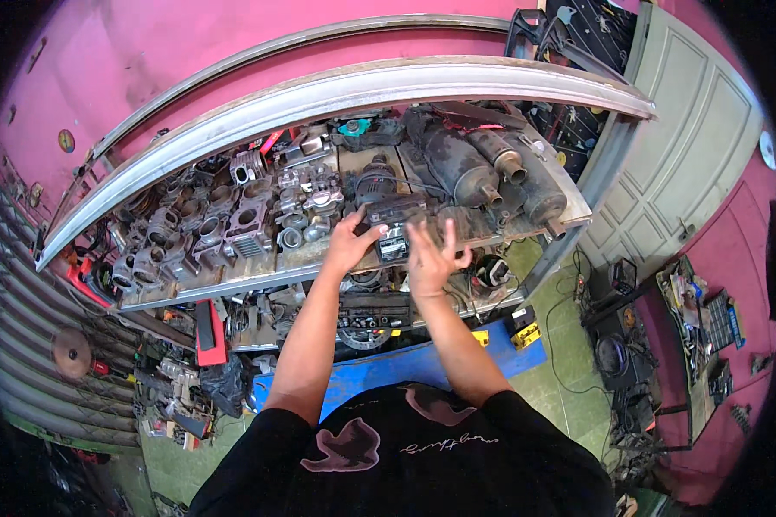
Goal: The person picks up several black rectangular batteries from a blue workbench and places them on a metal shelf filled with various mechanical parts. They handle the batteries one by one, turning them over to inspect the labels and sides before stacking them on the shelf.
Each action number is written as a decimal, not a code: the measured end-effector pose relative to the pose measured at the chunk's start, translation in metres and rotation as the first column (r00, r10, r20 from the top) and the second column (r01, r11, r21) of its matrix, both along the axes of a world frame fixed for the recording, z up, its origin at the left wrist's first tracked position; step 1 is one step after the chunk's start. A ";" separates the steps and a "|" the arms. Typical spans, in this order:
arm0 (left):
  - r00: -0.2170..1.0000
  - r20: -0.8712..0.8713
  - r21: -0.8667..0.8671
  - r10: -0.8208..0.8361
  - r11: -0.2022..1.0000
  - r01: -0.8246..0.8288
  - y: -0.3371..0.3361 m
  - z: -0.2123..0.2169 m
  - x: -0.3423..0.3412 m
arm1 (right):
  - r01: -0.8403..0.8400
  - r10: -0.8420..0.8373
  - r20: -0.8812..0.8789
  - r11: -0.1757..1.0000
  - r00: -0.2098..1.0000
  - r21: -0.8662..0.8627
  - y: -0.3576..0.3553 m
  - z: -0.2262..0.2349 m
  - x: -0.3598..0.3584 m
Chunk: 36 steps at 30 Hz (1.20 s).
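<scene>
Along the crowded shelf [207, 291], a dark box [393, 248] sits near the front, the left hand [350, 246] half-open at its side, perhaps steadying it, grip unclear, the right hand [431, 264] spread, apparently empty, alongside.

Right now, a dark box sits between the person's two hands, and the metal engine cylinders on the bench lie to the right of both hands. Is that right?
Not quite: the side is wrong. The head view shows the metal engine cylinders on the bench to the left of both hands. The dark box does sit between the left hand and right hand.
</scene>
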<state>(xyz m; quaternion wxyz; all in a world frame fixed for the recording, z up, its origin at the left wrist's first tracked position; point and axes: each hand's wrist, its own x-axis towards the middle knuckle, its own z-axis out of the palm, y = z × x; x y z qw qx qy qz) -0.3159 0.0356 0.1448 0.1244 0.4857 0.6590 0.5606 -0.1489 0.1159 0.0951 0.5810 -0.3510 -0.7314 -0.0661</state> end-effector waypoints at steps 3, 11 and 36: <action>1.000 0.002 -0.012 -0.012 1.000 0.012 -0.001 0.005 0.000 | -0.188 0.176 0.089 0.972 0.980 0.140 -0.031 -0.024 -0.009; 0.996 -0.080 0.015 0.040 0.999 -0.039 -0.002 0.005 0.004 | 0.061 -0.059 0.023 0.993 0.998 -0.103 -0.007 -0.013 0.012; 0.949 -0.315 -0.021 0.030 0.999 -0.038 -0.017 0.014 0.012 | 0.114 -0.054 0.229 0.960 0.972 -0.257 0.102 0.001 0.069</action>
